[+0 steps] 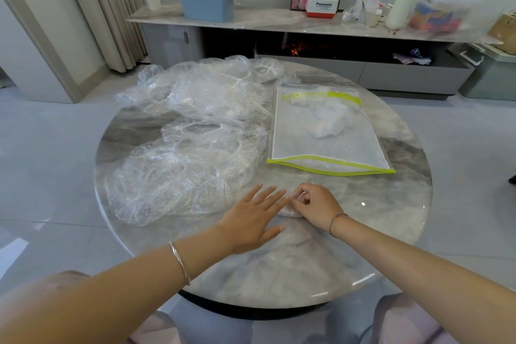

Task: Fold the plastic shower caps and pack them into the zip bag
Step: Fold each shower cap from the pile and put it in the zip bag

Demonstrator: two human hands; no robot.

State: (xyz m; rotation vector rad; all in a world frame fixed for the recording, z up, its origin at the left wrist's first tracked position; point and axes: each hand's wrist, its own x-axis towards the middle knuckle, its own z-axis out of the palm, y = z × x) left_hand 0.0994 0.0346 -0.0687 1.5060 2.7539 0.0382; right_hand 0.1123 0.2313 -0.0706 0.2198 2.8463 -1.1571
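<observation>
Grey marble round table, early days tbh: clear zip bag with lime-green edges holds roughly one folded wad, heap of crinkly clear plastic shower caps waits beside it. Left hand flat, right hand pinching a small folded cap.

L hand lies flat, palm down, fingers straight & spread, tips just beside R hand. R hand is knuckles up, fingers curled in, pinching a folded cap w/ thumb & fingertips. Both forearms bare, reaching fwd from the bottom corners, converging mid-frame.
</observation>
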